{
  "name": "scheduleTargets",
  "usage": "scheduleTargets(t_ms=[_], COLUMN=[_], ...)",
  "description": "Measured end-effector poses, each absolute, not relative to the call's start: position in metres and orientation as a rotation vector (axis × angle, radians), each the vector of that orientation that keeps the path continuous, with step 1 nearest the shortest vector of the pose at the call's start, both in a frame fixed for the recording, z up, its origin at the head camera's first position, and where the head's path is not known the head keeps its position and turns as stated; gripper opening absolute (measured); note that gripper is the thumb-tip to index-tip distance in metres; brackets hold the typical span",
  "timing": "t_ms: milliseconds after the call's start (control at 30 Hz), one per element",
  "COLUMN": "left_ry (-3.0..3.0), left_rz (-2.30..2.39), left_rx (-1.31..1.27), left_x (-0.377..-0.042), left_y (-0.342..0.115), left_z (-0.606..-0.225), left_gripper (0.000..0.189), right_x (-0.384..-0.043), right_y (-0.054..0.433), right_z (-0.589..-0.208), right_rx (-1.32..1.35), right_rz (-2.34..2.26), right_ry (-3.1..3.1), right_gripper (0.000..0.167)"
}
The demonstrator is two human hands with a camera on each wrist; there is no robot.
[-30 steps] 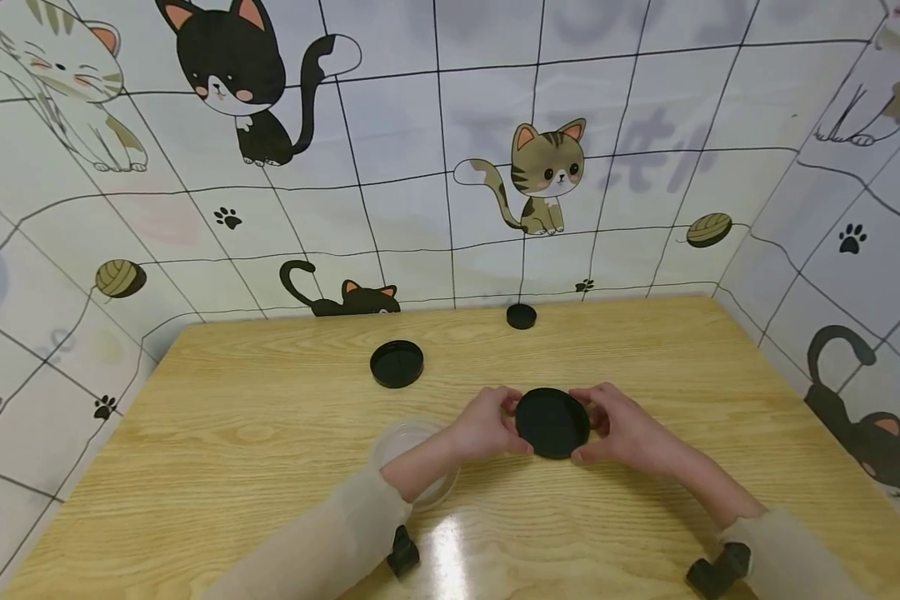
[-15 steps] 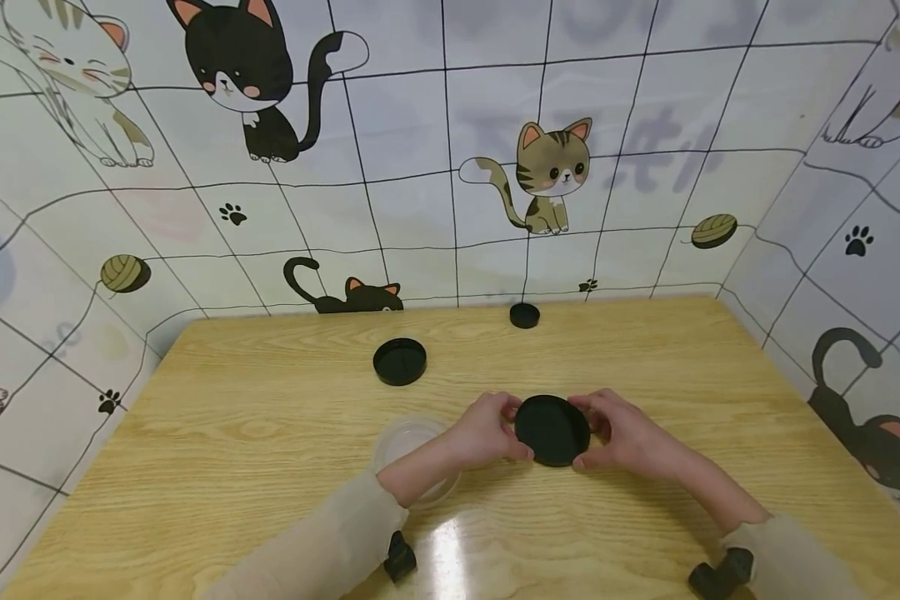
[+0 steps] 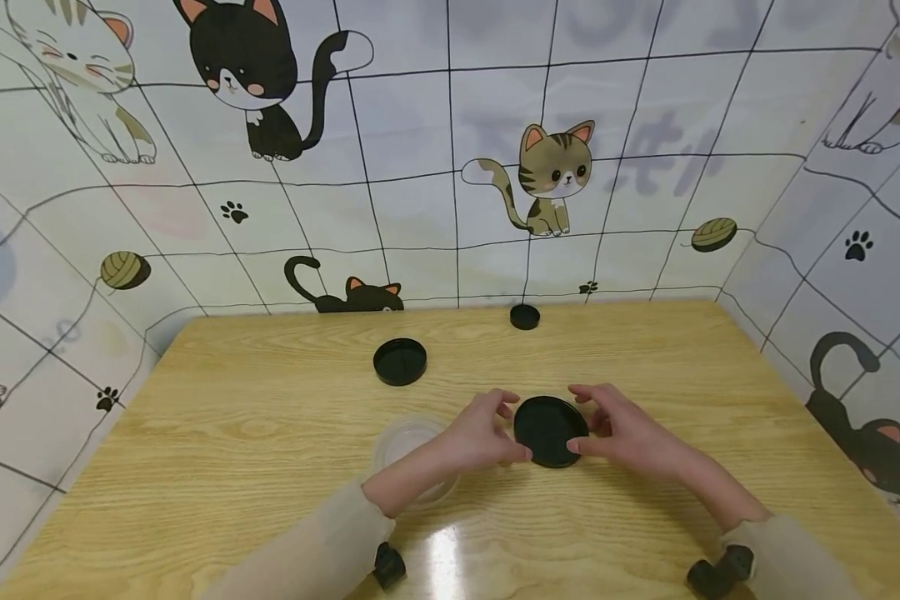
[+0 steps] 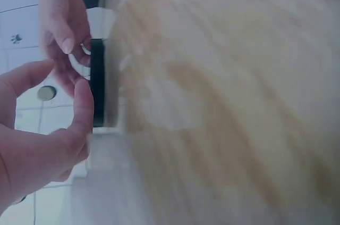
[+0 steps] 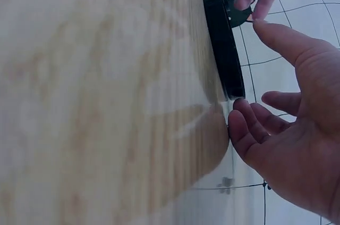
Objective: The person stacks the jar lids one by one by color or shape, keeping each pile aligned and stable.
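A round black lid (image 3: 551,432) lies flat on the wooden table, its raised rim showing. Seen from the side in the left wrist view, the lid (image 4: 98,86) sits against the tabletop. On its left is my left hand (image 3: 482,432), fingers spread and loosely bent, the thumb tip at the near edge. My right hand (image 3: 624,432) stands on the other side, its thumb tip overlapping the lid's right edge in the head view. Whether either thumb still touches the rim I cannot tell. A clear round plastic container or lid (image 3: 405,439) is partly hidden under my left forearm.
Another black lid (image 3: 400,362) lies further back, left of the middle. A smaller black disc (image 3: 525,317) is at the table's back edge. Behind the table (image 3: 270,433) stands a wall covering (image 3: 420,167) printed with cats, which also rises at both sides.
Both hands have loosened from the black lid, and their fingers have spread away from its rim. Before that, the lid came slightly nearer in the hands; the other things stay put.
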State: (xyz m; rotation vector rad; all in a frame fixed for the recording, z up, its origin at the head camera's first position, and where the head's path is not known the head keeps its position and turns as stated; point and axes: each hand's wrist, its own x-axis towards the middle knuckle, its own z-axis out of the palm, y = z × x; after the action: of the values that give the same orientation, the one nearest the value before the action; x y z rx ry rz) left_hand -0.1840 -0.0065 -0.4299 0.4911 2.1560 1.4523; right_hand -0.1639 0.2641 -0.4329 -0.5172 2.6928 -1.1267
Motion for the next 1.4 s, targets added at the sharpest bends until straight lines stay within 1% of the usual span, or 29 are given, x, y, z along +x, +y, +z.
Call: scheduleTargets(t_ms=[233,367,533,700,800,900,1167,1400], left_ry=[2.126,2.144,2.269,2.376,2.428,2.445,2.461,2.461], left_rz=[1.516,1.637,1.694,1.629,1.614,1.626,1.666,1.68], left_rx=[0.596,0.638,0.539,0.469,0.41,0.357,0.302,0.293], left_x=[-0.18,-0.189,-0.2,-0.21,-0.216,-0.221,-0.232,-0.245], left_y=[-0.052,-0.09,-0.134,-0.165,-0.182,-0.197,-0.207,-0.209], left_z=[-0.408,-0.389,-0.37,-0.367,-0.37,-0.375,-0.385,-0.392], left_gripper=[0.07,0.066,0.065,0.065,0.064,0.064,0.067,0.07], right_x=[-0.172,-0.184,-0.213,-0.24,-0.254,-0.266,-0.285,-0.296], right_y=[0.26,0.253,0.232,0.203,0.183,0.163,0.125,0.111], right_z=[-0.425,-0.411,-0.382,-0.353,-0.344,-0.342,-0.358,-0.371], right_rx=[-0.572,-0.669,-0.836,-1.002,-1.109,-1.142,-0.991,-0.877], right_rz=[-1.196,-1.185,-1.081,-1.022,-0.992,-0.989,-0.985,-0.915], right_ry=[2.74,2.79,2.868,2.886,2.868,2.816,2.709,2.675], right_gripper=[0.061,0.052,0.048,0.046,0.046,0.049,0.058,0.068])
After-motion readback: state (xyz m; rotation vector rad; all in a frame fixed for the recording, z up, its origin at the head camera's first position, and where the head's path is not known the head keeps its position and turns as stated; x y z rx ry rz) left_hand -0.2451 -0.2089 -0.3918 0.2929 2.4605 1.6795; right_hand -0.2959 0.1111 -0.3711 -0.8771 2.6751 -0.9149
